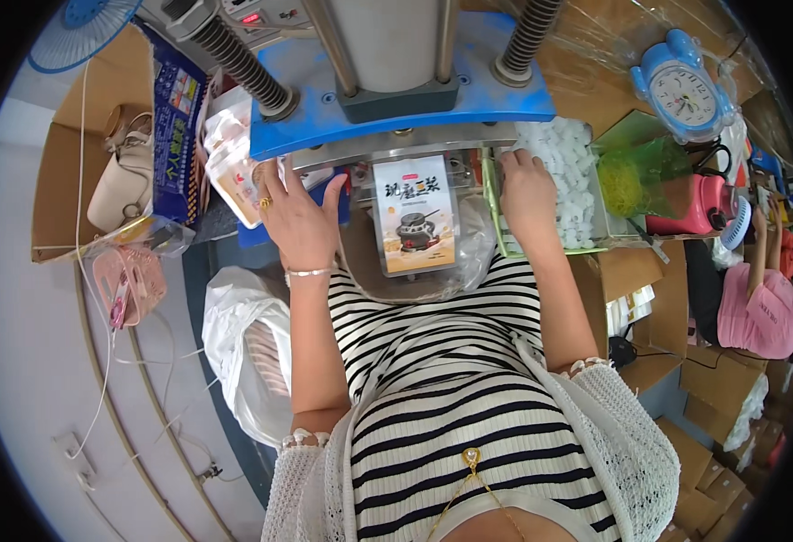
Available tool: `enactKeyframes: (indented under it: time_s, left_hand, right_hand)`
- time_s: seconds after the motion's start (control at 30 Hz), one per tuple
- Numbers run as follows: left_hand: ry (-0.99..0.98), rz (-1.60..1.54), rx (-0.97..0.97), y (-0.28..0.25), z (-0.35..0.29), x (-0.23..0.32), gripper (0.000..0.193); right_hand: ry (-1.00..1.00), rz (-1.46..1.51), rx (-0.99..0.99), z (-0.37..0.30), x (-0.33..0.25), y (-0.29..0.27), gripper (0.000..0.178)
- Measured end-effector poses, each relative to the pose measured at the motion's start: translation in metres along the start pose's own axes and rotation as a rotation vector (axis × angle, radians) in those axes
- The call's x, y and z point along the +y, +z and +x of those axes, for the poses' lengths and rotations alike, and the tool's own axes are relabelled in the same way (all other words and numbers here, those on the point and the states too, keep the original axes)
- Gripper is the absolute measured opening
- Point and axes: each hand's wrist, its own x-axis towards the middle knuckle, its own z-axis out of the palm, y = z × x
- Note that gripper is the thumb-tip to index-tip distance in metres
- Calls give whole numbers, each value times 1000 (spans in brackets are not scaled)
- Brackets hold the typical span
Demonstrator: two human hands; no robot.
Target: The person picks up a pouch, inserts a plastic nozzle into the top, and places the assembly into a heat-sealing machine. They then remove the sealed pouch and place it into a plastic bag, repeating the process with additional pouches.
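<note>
In front of me stands a press with a blue upper plate [396, 125] and a metal bar along its front edge. A white printed pouch [415, 217] with a black pot pictured on it hangs or lies below the bar's middle. My left hand [302, 221] is left of the pouch, thumb and fingers apart, fingertips up against the press's lower left edge. It holds nothing that I can see. At the press's right side is my right hand [530, 200], its fingers bent beside a green-edged tray [496, 212]; the fingertips and anything under them are hidden.
Small white packets [570, 181] fill the tray at right. White pouches [231, 167] are stacked at left, near a cardboard box [58, 172] with a cream bag. A blue alarm clock [684, 95] and pink appliance [690, 203] stand at right. Another person's pink sleeve [758, 307] shows far right.
</note>
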Motion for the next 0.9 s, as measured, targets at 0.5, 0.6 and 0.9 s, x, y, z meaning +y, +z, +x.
enactKeyframes:
  time_s: [0.5, 0.6, 0.9]
  left_hand:
    - [93, -222, 73, -21, -31, -21, 14]
    - [39, -281, 13, -56, -31, 17, 11]
    - [-188, -877, -393, 13, -56, 52, 20]
  right_hand:
    - [190, 498, -7, -10, 14, -25, 20]
    - [361, 936, -127, -11, -3, -34, 19]
    - [-359, 693, -274, 23, -46, -27, 16]
